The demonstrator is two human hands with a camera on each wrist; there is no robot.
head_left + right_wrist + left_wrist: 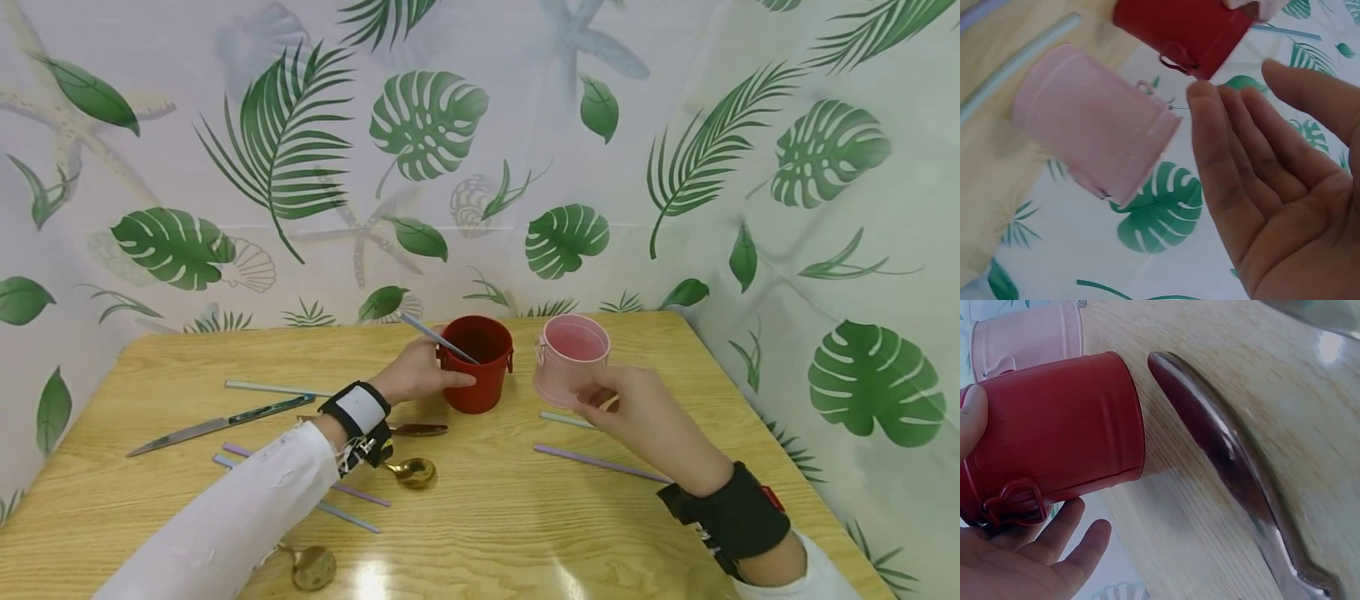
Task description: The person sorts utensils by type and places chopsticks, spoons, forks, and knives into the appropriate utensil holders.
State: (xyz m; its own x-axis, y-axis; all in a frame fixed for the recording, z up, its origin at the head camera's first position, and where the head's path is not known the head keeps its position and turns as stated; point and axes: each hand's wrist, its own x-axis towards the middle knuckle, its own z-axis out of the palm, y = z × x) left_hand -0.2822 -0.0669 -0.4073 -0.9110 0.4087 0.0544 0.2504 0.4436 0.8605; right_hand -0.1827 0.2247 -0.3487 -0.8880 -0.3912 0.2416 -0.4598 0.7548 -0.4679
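White sleeves (243, 508), black wristbands (742, 515), a white patch (362, 409) left, a red tab (772, 498) right

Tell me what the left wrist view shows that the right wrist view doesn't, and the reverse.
Only the left wrist view: a table knife and, cut off at the top right, a shiny piece of metal.

Only the right wrist view: the right hand, palm visible; a purple straw; and a bluish straw beyond the red bucket's rim.

Both: the red bucket, pink bucket, left hand and leafy backdrop.
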